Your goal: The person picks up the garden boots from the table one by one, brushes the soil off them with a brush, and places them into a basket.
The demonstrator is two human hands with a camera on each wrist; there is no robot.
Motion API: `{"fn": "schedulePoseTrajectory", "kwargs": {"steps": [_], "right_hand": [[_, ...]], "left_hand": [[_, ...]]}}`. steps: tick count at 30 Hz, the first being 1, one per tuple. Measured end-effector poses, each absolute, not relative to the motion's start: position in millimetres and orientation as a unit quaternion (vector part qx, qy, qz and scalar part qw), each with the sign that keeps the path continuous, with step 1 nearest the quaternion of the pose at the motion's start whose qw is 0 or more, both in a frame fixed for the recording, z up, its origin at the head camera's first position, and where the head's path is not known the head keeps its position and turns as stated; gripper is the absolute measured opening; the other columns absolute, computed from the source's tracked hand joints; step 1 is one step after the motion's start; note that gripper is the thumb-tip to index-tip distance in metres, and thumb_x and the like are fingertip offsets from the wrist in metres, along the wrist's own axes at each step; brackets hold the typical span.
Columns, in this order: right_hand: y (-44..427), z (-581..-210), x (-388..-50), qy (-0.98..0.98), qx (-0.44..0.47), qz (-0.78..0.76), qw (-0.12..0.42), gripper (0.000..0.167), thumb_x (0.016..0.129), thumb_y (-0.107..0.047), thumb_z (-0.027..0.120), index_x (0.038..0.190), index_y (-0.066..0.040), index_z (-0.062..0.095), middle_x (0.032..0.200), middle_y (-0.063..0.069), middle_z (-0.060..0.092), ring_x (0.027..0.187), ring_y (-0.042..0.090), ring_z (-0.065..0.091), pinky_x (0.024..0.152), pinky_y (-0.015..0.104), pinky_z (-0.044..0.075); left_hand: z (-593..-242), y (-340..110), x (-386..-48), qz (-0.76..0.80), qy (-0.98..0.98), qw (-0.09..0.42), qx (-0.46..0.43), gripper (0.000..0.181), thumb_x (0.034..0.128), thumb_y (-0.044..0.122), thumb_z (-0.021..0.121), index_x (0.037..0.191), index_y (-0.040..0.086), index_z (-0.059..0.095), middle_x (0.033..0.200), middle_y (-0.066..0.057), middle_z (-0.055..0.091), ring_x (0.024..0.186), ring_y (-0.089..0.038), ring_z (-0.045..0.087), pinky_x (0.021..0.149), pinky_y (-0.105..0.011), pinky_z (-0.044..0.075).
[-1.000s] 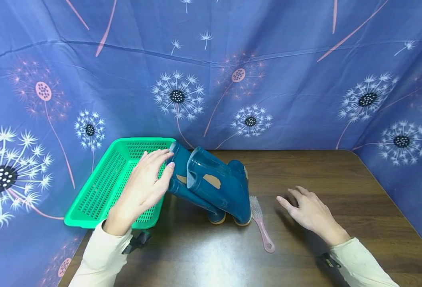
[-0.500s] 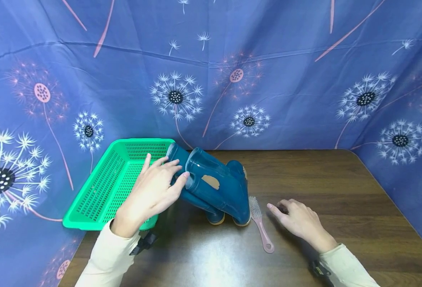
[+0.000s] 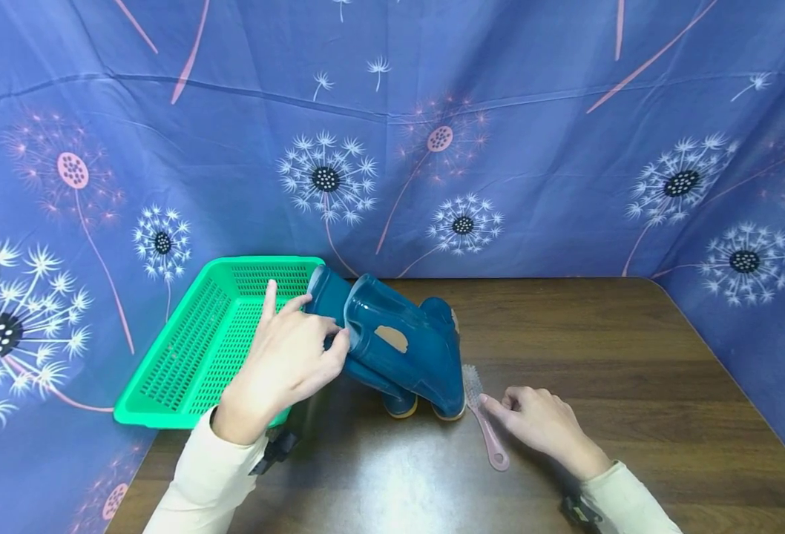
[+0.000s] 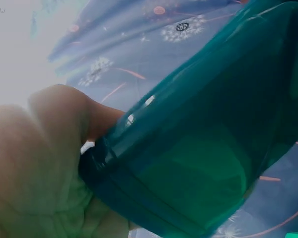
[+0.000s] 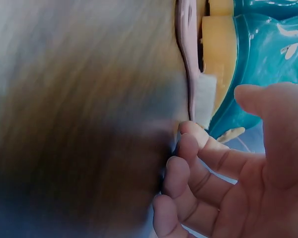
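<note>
A pair of blue rain boots lies on the table in the head view, shafts to the left and tan soles to the right. My left hand (image 3: 286,356) pinches the shaft rim of the nearer rain boot (image 3: 399,363); in the left wrist view the thumb and fingers meet the rain boot (image 4: 188,148) at its edge. The other rain boot (image 3: 329,289) is partly covered by this hand. A pink brush (image 3: 489,437) with pale bristles lies beside the soles. Just right of it, my right hand (image 3: 539,423) has loosely bent fingers, thumb apart, holding nothing.
A green perforated basket (image 3: 165,348) stands at the left, close against the boot shafts. The wooden table (image 3: 606,334) extends to the right. A blue curtain (image 3: 533,148) with dandelion prints hangs behind it.
My left hand has moved right and its thumb and fingers have closed on the nearer boot's rim. My right hand has moved left and nearer, up to the brush. The boots have stayed put.
</note>
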State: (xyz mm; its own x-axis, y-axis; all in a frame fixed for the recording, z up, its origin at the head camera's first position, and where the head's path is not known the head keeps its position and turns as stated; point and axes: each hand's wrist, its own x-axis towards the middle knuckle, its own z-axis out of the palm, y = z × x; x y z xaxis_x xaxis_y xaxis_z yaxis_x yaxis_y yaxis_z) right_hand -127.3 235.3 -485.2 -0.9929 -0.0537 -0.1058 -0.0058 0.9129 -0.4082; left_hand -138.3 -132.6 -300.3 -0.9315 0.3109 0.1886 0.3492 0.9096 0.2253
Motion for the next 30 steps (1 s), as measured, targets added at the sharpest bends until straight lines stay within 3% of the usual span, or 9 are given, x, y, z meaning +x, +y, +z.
{"fn": "schedulePoseTrajectory", "kwargs": {"steps": [4,10,15,19,23,27,30], "right_hand": [[229,-484,-123,0.975,-0.016,-0.208,0.071,0.059,0.094,-0.077,0.06,0.067,-0.025,0.059,0.059,-0.007,0.048,0.058,0.013,0.048,0.05,0.033,0.032],[225,-484,-119,0.973,-0.012,-0.216,0.08,0.058,0.092,-0.076,0.063,0.067,-0.024,0.06,0.059,-0.007,0.049,0.057,0.013,0.048,0.05,0.033,0.031],[223,-484,-117,0.973,-0.009,-0.215,0.081,0.057,0.092,-0.076,0.064,0.067,-0.025,0.059,0.059,-0.007,0.05,0.057,0.013,0.048,0.05,0.032,0.031],[220,-483,-114,0.972,-0.007,-0.221,0.077,0.056,0.089,-0.074,0.07,0.066,-0.024,0.058,0.059,-0.006,0.053,0.057,0.014,0.049,0.051,0.033,0.032],[217,-483,-111,0.972,-0.007,-0.224,0.07,0.052,0.084,-0.069,0.079,0.067,-0.024,0.058,0.059,-0.007,0.055,0.057,0.014,0.05,0.051,0.033,0.033],[216,-485,-109,0.973,-0.005,-0.224,0.06,0.044,0.083,-0.057,0.085,0.069,-0.025,0.058,0.06,-0.008,0.056,0.057,0.014,0.051,0.051,0.033,0.034],[214,-486,-108,0.972,-0.002,-0.227,0.057,0.038,0.084,-0.049,0.085,0.072,-0.025,0.06,0.062,-0.007,0.056,0.057,0.014,0.051,0.05,0.033,0.036]], "left_hand": [[-297,-125,-136,-0.082,-0.983,0.068,-0.151,0.038,0.1012,0.039,0.056,0.087,0.018,0.085,0.073,-0.001,0.076,0.14,-0.044,0.057,0.129,-0.074,0.002],[-297,-111,-135,-0.038,-0.986,0.08,-0.143,0.063,0.1066,0.052,0.047,0.057,0.017,0.066,0.061,-0.003,0.066,0.13,-0.04,0.064,0.129,-0.072,0.008],[-302,-97,-134,-0.016,-0.981,0.122,-0.15,0.072,0.1058,0.062,0.048,0.052,0.016,0.059,0.066,-0.007,0.071,0.116,-0.037,0.071,0.128,-0.071,0.02],[-305,-88,-133,-0.001,-0.97,0.177,-0.167,0.061,0.103,0.057,0.059,0.061,0.013,0.07,0.08,-0.011,0.078,0.106,-0.036,0.074,0.123,-0.069,0.033],[-308,-80,-132,0.009,-0.962,0.208,-0.176,0.053,0.1006,0.056,0.064,0.082,0.009,0.082,0.096,-0.011,0.082,0.106,-0.035,0.074,0.119,-0.066,0.042],[-310,-71,-133,-0.001,-0.956,0.229,-0.185,0.051,0.0994,0.054,0.066,0.099,0.006,0.083,0.107,-0.012,0.082,0.106,-0.034,0.075,0.111,-0.061,0.051],[-312,-65,-133,-0.002,-0.949,0.25,-0.19,0.05,0.099,0.052,0.068,0.102,0.005,0.083,0.108,-0.011,0.082,0.102,-0.033,0.076,0.103,-0.056,0.057]]}}
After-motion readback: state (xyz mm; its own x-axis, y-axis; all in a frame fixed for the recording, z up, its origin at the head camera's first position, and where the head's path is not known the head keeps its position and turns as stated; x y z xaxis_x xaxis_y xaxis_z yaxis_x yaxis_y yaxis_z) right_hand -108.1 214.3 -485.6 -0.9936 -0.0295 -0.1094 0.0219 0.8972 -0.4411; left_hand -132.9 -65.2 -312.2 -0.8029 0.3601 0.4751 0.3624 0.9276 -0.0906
